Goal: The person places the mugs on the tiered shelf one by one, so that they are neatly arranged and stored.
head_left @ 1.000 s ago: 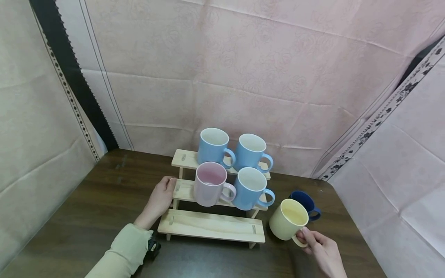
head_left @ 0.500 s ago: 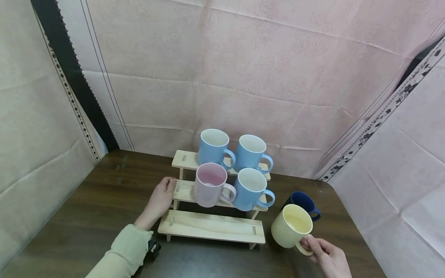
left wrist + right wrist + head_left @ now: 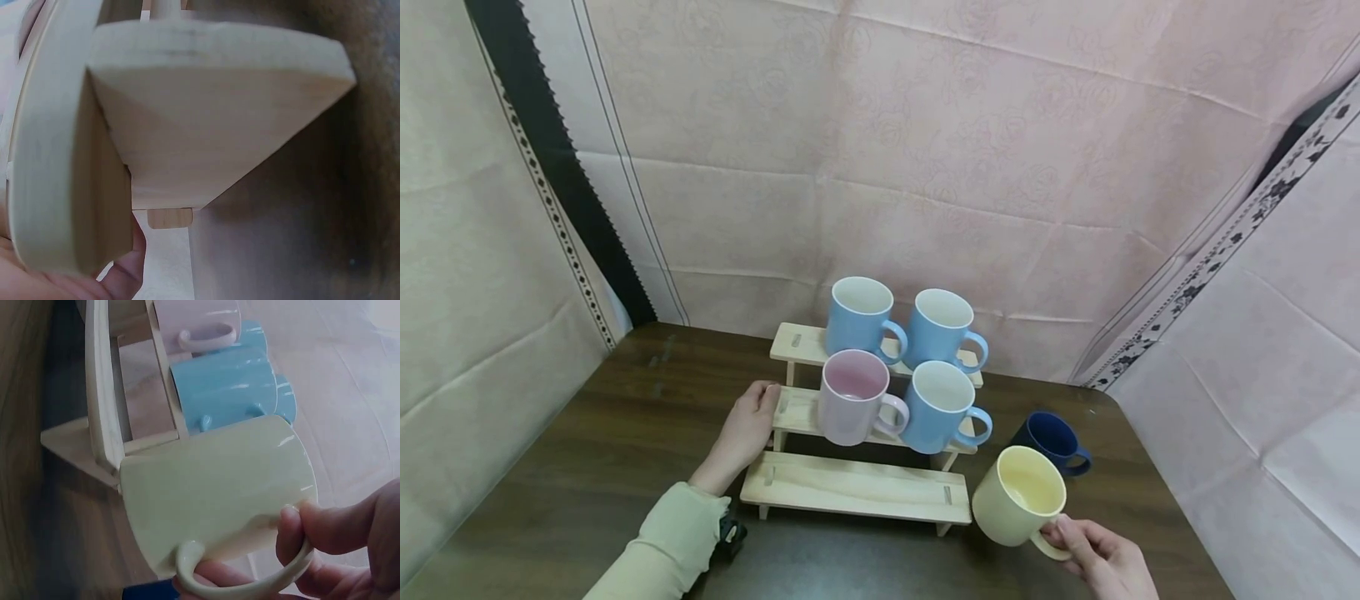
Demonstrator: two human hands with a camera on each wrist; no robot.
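By its handle, my right hand [image 3: 1105,557] holds a yellow mug [image 3: 1018,496], just right of the bottom tier of a three-step wooden rack [image 3: 857,492]. In the right wrist view the thumb and fingers pinch the yellow mug's handle [image 3: 247,590]. My left hand [image 3: 748,425] grips the left end of the rack's middle tier; the left wrist view shows fingers [image 3: 128,265] round the board [image 3: 44,187]. On the middle tier stand a pink mug [image 3: 847,408] and a light blue mug [image 3: 934,412]. Two more light blue mugs [image 3: 853,325] [image 3: 934,337] occupy the top tier.
A dark blue mug [image 3: 1051,442] stands on the brown table [image 3: 625,467] behind the yellow one. Pale cloth walls [image 3: 925,150] enclose the table at the back and both sides.
The yellow mug has gone slightly right, then back left toward the rack's bottom tier, and nearer to me, with my right hand on its handle. My left hand stays put.
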